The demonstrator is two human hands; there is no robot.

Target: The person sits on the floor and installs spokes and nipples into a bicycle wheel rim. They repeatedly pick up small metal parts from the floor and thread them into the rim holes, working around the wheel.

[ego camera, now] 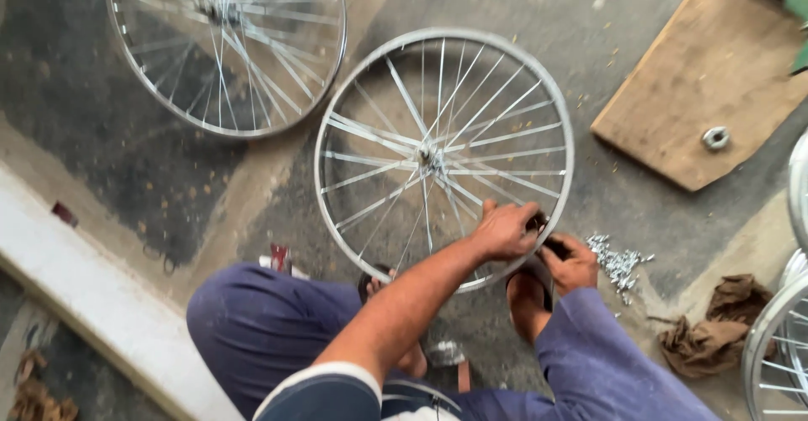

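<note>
— Where's the wheel?
— The spoked wheel lies flat on the concrete floor, between the person's knees.
— And the hands?
— The left hand grips its near rim; the right hand pinches something small beside it, near a heap of metal nipples.

second wheel cut off by top edge; more rims cut by right edge. Near arc of the spoked wheel hidden under left hand and right hand; whatever the fingers pinch at the rim can't be made out. Small metal parts too tiny to identify
</note>
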